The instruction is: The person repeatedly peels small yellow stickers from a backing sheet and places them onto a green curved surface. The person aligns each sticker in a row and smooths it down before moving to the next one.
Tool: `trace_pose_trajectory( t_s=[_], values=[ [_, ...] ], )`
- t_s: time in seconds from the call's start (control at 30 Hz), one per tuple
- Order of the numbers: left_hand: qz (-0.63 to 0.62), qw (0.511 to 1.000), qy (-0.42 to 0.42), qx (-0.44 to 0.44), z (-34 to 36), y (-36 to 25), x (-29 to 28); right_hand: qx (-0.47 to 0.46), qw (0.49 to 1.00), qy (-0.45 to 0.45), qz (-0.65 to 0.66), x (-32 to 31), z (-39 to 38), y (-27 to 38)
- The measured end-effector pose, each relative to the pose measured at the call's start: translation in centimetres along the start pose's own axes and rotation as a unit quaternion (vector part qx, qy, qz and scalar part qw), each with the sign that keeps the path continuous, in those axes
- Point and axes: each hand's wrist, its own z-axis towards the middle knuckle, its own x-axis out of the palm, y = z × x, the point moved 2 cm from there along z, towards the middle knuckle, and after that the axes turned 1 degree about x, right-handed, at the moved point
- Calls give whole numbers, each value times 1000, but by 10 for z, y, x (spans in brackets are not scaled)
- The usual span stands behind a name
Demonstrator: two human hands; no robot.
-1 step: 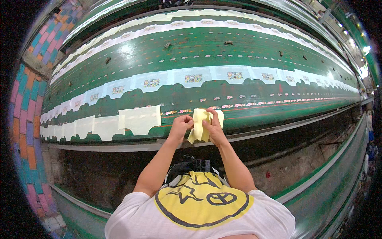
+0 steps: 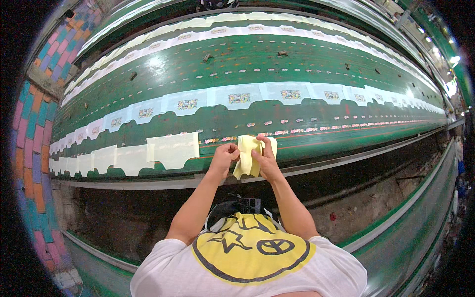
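Observation:
A crumpled pale-yellow cloth piece (image 2: 244,166) hangs between my hands over the near edge of the green table. My right hand (image 2: 265,161) is closed on it, thumb on the near face and fingers behind. At the cloth's left edge my left hand (image 2: 226,156) is closed in a pinch, its fingertips partly hidden. To the left, a flat pale-yellow cloth panel (image 2: 173,151) lies on the table, last in a row of overlapping panels with curved cut-outs.
The long green table (image 2: 326,143) carries small printed marks along red lines. Beyond runs a row of light-blue printed panels (image 2: 240,95), with white and yellow rows farther off. Small dark clips (image 2: 207,58) stand between rows. A metal rail (image 2: 316,171) borders the near edge.

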Motion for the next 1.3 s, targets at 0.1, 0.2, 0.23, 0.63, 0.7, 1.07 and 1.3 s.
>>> trace_pose_trajectory(
  t_s=[0.1,0.2,0.23,0.63,0.7,1.07,1.3],
  values=[
    [-81,996,40,-11,9,1,-1,-35,999,-6,-8,-15,9,-8],
    [-126,991,44,-2,15,3,-3,-10,998,-14,-53,-13,15,-3],
    [-128,991,35,-4,16,3,-7,9,999,-10,-29,-8,16,-1],
    [80,969,-24,231,13,-80,-106,-97,968,-80,217,-41,28,70],
    [-1,972,-8,233,-1,-113,-129,-154,961,-83,212,-60,27,86],
    [120,950,-20,288,-26,-180,-135,-194,949,-78,235,-73,29,99],
    [210,958,-25,192,55,-60,-70,-218,936,-168,220,-75,16,100]
  ],
)
